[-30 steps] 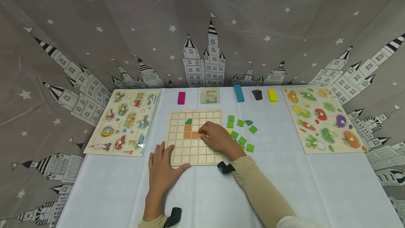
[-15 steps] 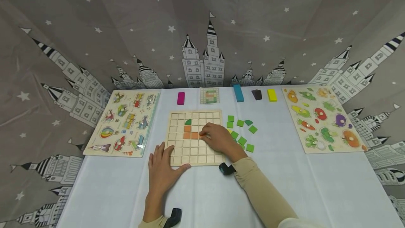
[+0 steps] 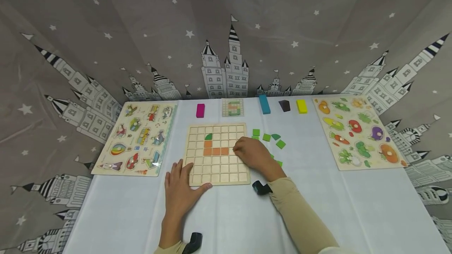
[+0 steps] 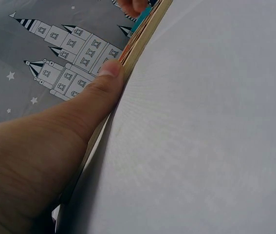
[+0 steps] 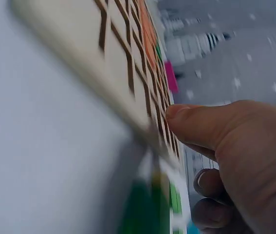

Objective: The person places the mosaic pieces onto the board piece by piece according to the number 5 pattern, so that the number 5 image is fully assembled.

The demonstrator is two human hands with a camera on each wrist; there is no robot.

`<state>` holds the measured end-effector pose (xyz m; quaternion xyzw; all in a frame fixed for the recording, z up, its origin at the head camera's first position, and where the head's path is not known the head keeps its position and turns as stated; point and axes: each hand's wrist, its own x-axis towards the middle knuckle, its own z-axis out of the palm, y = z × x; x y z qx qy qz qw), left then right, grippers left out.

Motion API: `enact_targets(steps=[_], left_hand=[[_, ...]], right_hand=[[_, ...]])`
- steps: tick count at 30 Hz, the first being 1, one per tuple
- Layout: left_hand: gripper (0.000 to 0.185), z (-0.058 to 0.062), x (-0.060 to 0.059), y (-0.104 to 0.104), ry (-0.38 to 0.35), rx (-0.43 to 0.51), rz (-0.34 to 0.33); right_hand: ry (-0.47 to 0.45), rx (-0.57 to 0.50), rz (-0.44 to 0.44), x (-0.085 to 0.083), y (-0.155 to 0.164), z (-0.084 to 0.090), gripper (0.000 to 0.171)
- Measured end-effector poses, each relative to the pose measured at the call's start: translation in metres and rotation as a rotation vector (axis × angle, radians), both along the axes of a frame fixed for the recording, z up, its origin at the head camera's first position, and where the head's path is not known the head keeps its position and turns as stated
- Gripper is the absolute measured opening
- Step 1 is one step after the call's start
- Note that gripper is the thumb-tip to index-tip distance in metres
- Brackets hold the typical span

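Observation:
A wooden grid board (image 3: 215, 173) lies flat in the middle of the table. On it, several orange tiles (image 3: 216, 151) form an L shape, and a dark green quarter-round piece (image 3: 208, 136) sits in the cell above them. My left hand (image 3: 181, 187) rests with spread fingers at the board's lower left corner; its thumb (image 4: 109, 73) presses along the near edge. Over the right part of the board hovers my right hand (image 3: 256, 155), fingers loosely bent. In the right wrist view, nothing shows between its thumb (image 5: 191, 117) and fingers.
Several green square tiles (image 3: 266, 137) and a green quarter-round (image 3: 276, 137) lie right of the board, partly behind the hand. A pattern card (image 3: 233, 107) and magenta (image 3: 200, 110), blue (image 3: 264, 104), dark (image 3: 284, 106) and yellow (image 3: 301, 106) blocks line the back. Picture puzzles (image 3: 137, 138) (image 3: 358, 132) flank both sides.
My right hand has let go of an orange tile at the right end of the row and drawn away to the right. The left hand stays on the board's corner.

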<state>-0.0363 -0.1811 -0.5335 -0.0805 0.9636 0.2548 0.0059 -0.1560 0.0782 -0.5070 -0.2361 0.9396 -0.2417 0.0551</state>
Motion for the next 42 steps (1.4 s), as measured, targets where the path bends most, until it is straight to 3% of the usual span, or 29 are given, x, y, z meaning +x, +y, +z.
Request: enact_targets(steps=[7,15,21,35,42], left_hand=[[0.101,-0.001,-0.001,0.000,0.010,0.000,-0.002],[0.101,-0.001,-0.001,0.000,-0.001,-0.002,-0.003],[0.102,0.000,-0.001,-0.001,-0.007,0.003,-0.006],[0.102,-0.002,-0.001,0.000,-0.012,0.006,-0.001],[0.101,-0.002,0.000,0.000,0.009,0.003,-0.001]], right_hand=[[-0.034,-0.058,-0.234,0.007,0.065,-0.004,0.020],[-0.022,-0.089,-0.409,0.013,0.121,-0.016,0.031],[-0.036,-0.077,-0.425,0.013,0.127,-0.019,0.044],[-0.002,-0.045,-0.437,0.013,0.122,-0.022,0.032],[-0.015,-0.094,-0.407,0.012,0.111,-0.012,0.029]])
